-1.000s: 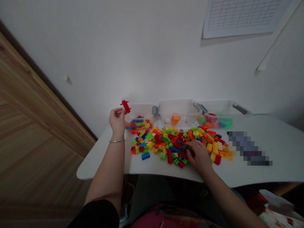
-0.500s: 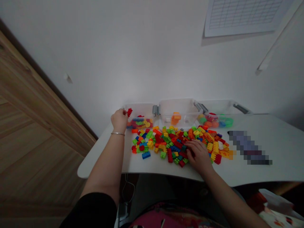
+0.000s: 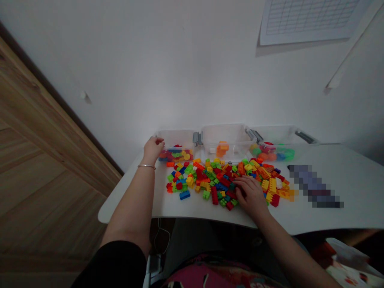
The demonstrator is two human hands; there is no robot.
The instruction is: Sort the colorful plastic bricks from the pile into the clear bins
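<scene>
My left hand point(image 3: 154, 147) is over the left clear plastic bin point(image 3: 177, 138), its thumb and fingers slightly apart with nothing visible between them. Inside that bin lie small red, yellow, green and blue toy pieces point(image 3: 180, 155). On the white table a wide heap of colourful toy building blocks point(image 3: 210, 176) spreads in front of the bins. At the heap's right half, my right hand point(image 3: 251, 196) rests with fingers bent, thumb and fingertips closed on a dark teal building block point(image 3: 232, 187). Part of that grip is hidden by the hand.
A middle clear bin point(image 3: 228, 132) holds a few orange blocks point(image 3: 222, 149). The right clear bin point(image 3: 273, 134) contains round and ring-shaped coloured pieces. A pixelated dark oblong thing point(image 3: 315, 187) lies on the white table point(image 3: 354, 180). Behind is a wall with a printed sheet point(image 3: 309, 20).
The small red toothed piece that my left hand pinched over the left bin is no longer in its fingers, which have loosened. My right hand has stayed in place.
</scene>
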